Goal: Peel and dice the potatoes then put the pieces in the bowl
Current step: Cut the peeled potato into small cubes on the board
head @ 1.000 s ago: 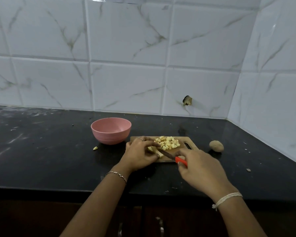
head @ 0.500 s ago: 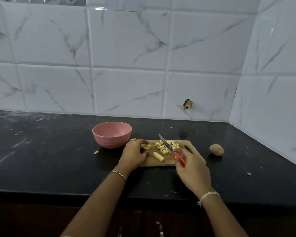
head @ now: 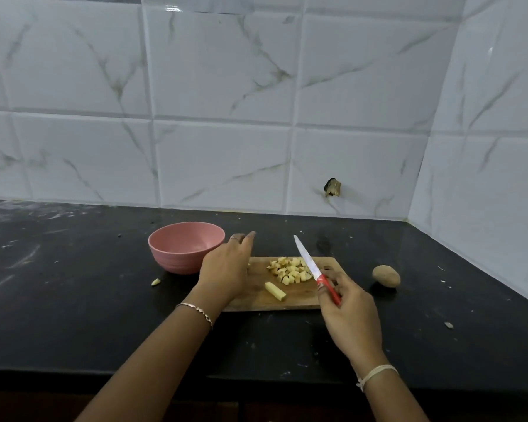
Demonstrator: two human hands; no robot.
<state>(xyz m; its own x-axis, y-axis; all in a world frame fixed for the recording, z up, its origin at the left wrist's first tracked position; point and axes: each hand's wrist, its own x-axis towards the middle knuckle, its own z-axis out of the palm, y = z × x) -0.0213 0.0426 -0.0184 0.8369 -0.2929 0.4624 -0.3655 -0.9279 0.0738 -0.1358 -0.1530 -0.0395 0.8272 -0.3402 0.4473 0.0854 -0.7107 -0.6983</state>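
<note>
A wooden cutting board [head: 250, 301] lies on the black counter. On it are a pile of diced potato [head: 290, 269] and one uncut potato stick [head: 275, 290]. My right hand [head: 352, 315] grips the red handle of a knife [head: 306, 258], whose blade is lifted and points up and left over the dice. My left hand [head: 226, 269] hovers over the board's left end beside the pink bowl [head: 185, 246], its back toward me and its palm hidden. A sliver of yellow shows at its right edge. A whole unpeeled potato [head: 386, 276] sits right of the board.
A stray potato piece [head: 155, 281] lies on the counter [head: 73, 315] left of the board. Small scraps [head: 448, 324] dot the right side. Tiled walls meet in a corner at the right, and one tile has a hole [head: 332, 187]. The counter's front edge is close to me.
The knife left the board and its blade rose, tilting up. My left hand lifted from the potato sticks and shifted left toward the bowl. One stick stayed on the board.
</note>
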